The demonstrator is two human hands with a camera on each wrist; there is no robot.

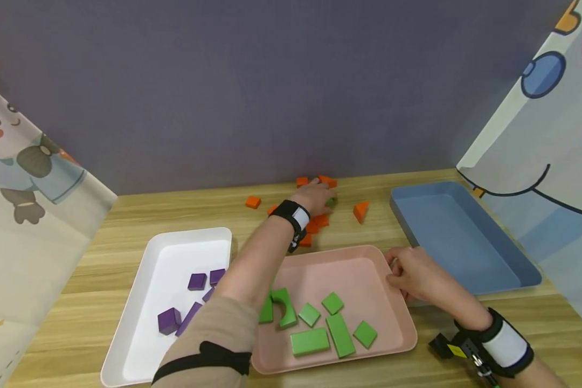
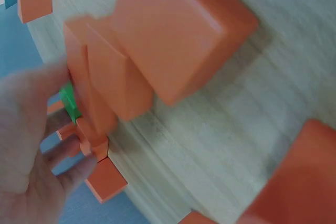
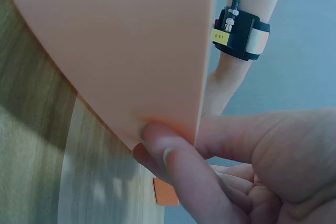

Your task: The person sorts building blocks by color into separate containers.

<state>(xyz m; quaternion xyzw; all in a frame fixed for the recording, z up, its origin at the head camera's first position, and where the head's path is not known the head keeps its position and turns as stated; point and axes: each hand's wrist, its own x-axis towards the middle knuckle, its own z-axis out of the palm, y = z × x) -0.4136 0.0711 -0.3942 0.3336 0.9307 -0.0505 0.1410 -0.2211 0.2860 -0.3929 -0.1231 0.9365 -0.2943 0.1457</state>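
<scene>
At the back of the table my left hand (image 1: 314, 198) reaches in among orange blocks (image 1: 321, 220). It holds a small green block (image 2: 69, 100) between thumb and fingers; most of the block is hidden. With thumb and fingers, my right hand (image 1: 415, 274) pinches the right rim of the pink tray (image 1: 383, 302). The right wrist view shows fingertips (image 3: 160, 137) on the outer wall of that tray. Several green blocks (image 1: 310, 342) lie inside it, among them an arch and long bars.
On the left stands a white tray (image 1: 143, 302) with several purple blocks (image 1: 169, 321), partly behind my left arm. To the right is a blue tray (image 1: 458, 237). A lone orange wedge (image 1: 361, 210) lies right of the pile, an orange block (image 1: 253, 202) left of it. A grey wall borders the back.
</scene>
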